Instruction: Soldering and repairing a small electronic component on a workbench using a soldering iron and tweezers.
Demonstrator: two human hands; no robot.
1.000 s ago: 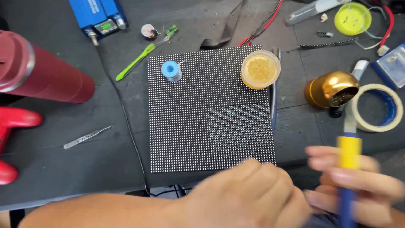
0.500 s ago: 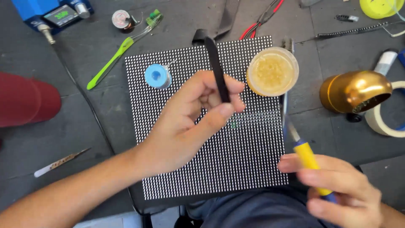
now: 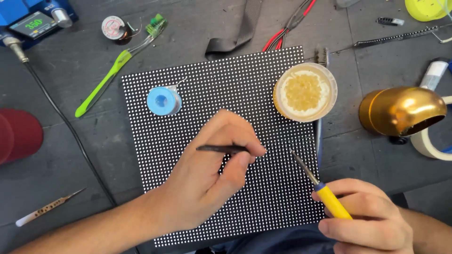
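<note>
Nearest the camera, at the lower right, the right hand (image 3: 372, 221) is curled in a closed grip around the yellow handle of a soldering iron (image 3: 320, 186), whose thin metal tip slants up and to the left and ends just above the dotted face of the LED panel (image 3: 212, 94). Just left of it, the left hand (image 3: 207, 178) reaches in from the lower left over the middle of the panel, thumb and fingers pinched together on black tweezers (image 3: 221, 149) that lie almost level, their free end pointing left; the iron's tip sits a little to the right of those pinching fingers. Whether either tool touches the panel cannot be told. The panel itself is a black square studded with rows of white dots, lying flat on the dark grey table (image 3: 70, 155). Farther up on the panel rest a small blue spool (image 3: 163, 101) toward its left side and a round clear tub of yellowish paste (image 3: 305, 92) at its right edge. Off the panel to the right stands a shiny gold dome (image 3: 402, 110), with a roll of tape (image 3: 431, 143) just behind it. To the left lie a pale probe (image 3: 49, 207), a red rounded object (image 3: 19, 136) and a green-handled tool (image 3: 101, 89). At the far left corner sits a blue soldering station (image 3: 33, 21) with a lit display.
</note>
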